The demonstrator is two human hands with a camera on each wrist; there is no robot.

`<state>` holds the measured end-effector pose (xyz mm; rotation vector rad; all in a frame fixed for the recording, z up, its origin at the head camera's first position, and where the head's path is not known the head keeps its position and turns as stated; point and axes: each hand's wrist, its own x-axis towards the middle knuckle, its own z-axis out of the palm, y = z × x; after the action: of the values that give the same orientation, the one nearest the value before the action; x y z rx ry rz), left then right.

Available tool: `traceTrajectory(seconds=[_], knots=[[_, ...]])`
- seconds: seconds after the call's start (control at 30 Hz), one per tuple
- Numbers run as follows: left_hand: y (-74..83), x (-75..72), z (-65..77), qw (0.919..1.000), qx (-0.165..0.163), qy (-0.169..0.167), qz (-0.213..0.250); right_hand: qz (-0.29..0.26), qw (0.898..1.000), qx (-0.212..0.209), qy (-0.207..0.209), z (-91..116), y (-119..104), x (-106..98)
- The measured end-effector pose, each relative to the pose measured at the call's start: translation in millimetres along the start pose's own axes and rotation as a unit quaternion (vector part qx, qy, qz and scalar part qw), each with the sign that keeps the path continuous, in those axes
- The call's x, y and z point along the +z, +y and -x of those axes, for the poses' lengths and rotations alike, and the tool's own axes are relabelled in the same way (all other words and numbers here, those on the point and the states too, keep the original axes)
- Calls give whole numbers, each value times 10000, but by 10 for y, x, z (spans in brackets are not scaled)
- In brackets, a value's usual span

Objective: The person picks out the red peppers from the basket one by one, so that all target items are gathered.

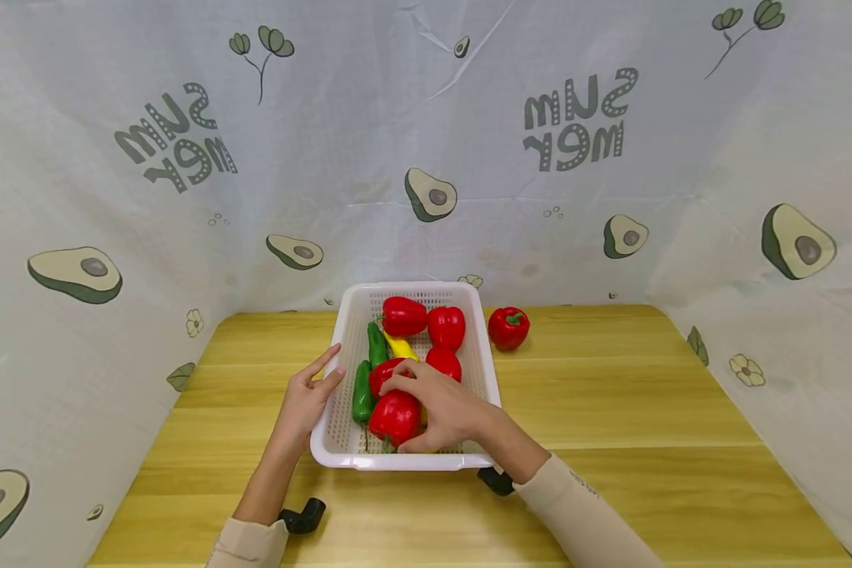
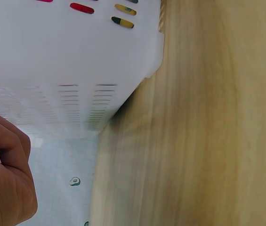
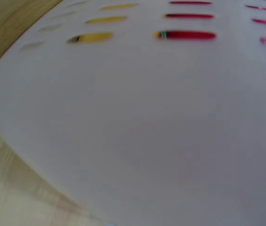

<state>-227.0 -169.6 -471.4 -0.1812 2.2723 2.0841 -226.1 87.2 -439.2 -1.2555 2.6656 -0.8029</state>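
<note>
A white slotted plastic basket (image 1: 406, 461) stands on the table with several red bell peppers, green chili peppers (image 1: 363, 392) and a yellow pepper (image 1: 400, 345) inside. My left hand (image 1: 307, 402) holds its left rim, thumb and index finger lying across the edge. In the left wrist view the curled left-hand fingers (image 2: 5, 141) show beside the basket's slotted wall. Reaching over the front right corner, my right hand (image 1: 443, 406) grips a red bell pepper (image 1: 395, 418) near the front, with fingers behind it and thumb in front. The right wrist view shows only the basket wall (image 3: 137, 113) and table.
Another red bell pepper (image 1: 508, 328) sits on the wooden table (image 1: 610, 410) just right of the basket. A white cloth printed with avocados (image 1: 431, 195) hangs behind and along both sides. Black wrist mounts (image 1: 303, 517) show at both wrists.
</note>
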Motion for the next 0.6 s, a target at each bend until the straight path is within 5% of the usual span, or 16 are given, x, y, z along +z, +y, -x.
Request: traceTrajectory(seconds=[0.37, 0.6], knots=[[5, -3, 2, 10000, -2, -41, 53, -715, 9953, 609, 213, 38, -7, -101], [4, -10, -4, 10000, -26, -13, 5, -1554, 9810, 903, 724, 88, 70, -162]])
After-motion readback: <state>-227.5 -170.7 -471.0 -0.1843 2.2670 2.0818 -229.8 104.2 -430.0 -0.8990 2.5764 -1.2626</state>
